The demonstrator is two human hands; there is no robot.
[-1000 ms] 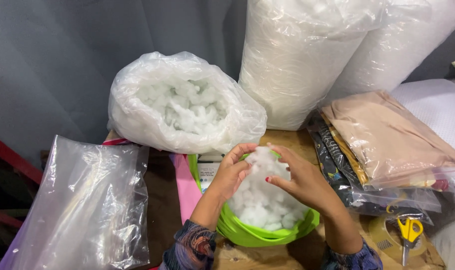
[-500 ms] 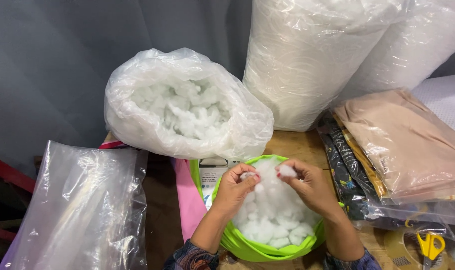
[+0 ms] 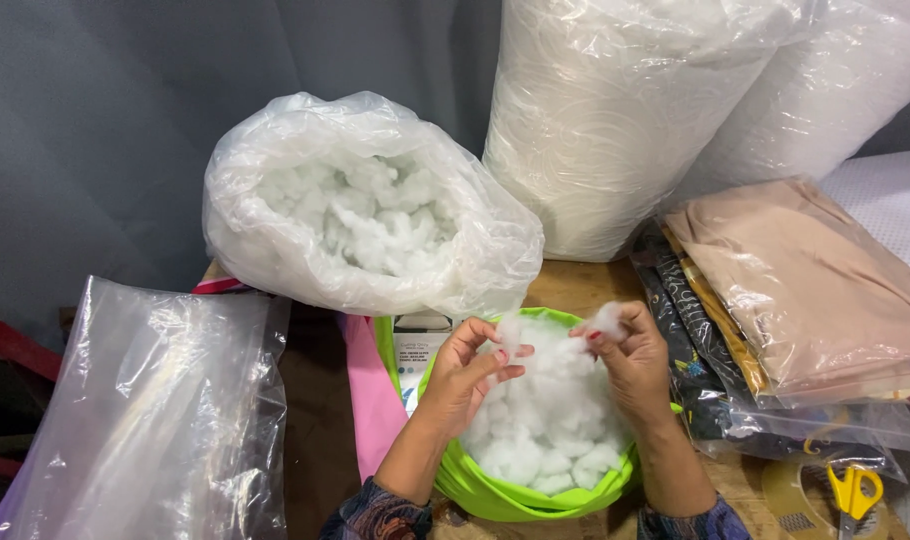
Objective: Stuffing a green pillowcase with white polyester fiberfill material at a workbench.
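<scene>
Stuffing (image 3: 553, 430) already mounds above the rim of the green fabric pouch (image 3: 495, 492) on the table, while the left hand (image 3: 467, 372) and right hand (image 3: 630, 362) each pinch a white tuft over it, the open plastic bag (image 3: 370, 205) behind remaining full.

A wooden table (image 3: 585, 280) bears stuffing bags (image 3: 365, 210), a green cover (image 3: 495, 495), scissors (image 3: 853, 492).

The green bag (image 3: 515, 495) of white stuffing is hemmed in: an open clear bag of stuffing (image 3: 365, 215) stands just behind it, tall wrapped rolls (image 3: 625, 120) block the back right, stacked fabric packets (image 3: 805, 290) crowd the right, and a limp clear plastic bag (image 3: 145, 420) fills the left. Bare table (image 3: 585, 280) shows only between the rolls and the green bag's rim.
</scene>
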